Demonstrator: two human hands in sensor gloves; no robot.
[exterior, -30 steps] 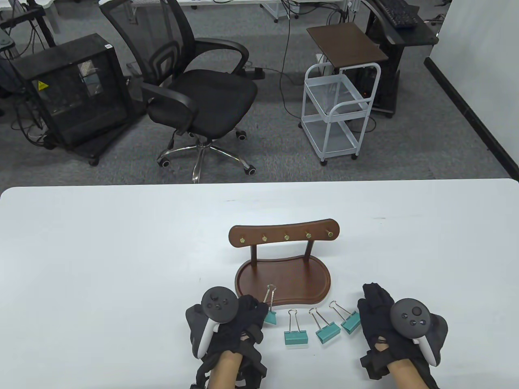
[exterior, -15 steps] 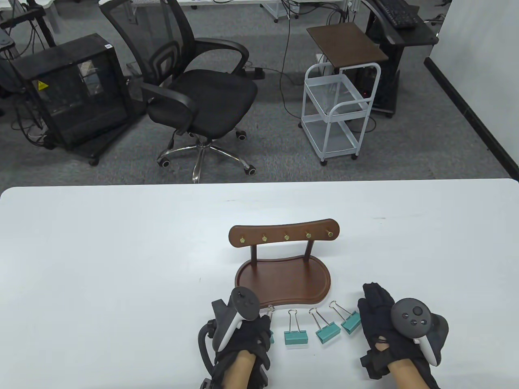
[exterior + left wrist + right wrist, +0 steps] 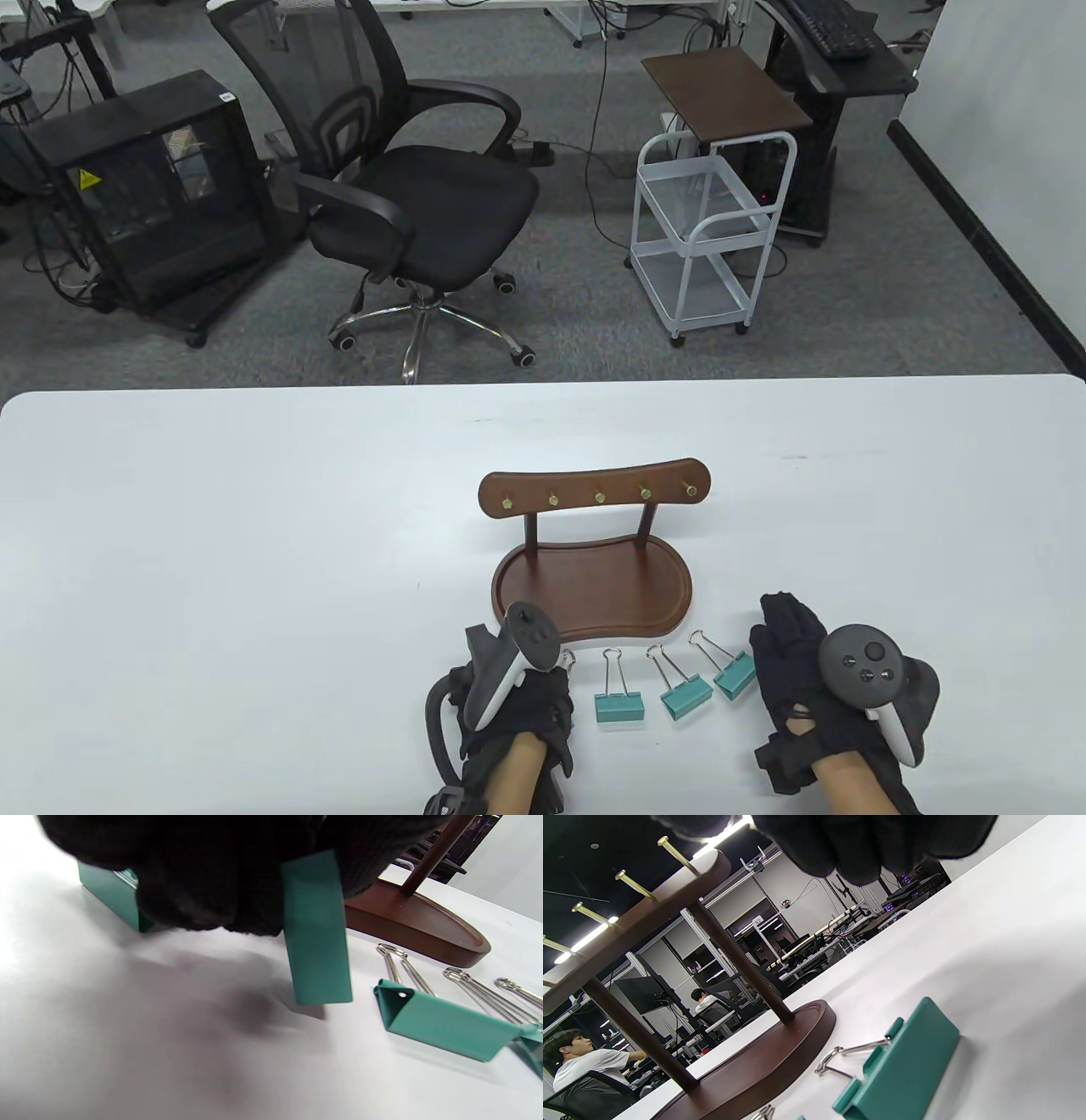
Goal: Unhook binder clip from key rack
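I count five teal binder clips (image 3: 441,1020) across the views, one wooden key rack (image 3: 594,543) with five brass pegs (image 3: 599,497), and my two gloved hands (image 3: 517,722).

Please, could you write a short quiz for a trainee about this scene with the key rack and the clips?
1. True or false: a clip hangs on a brass peg of the key rack.
2. In the table view, how many teal clips lie on the table between the left hand and the right hand?
3. Which hand grips a teal binder clip? A. left; B. right; C. neither.
Key: 1 false; 2 three; 3 A.
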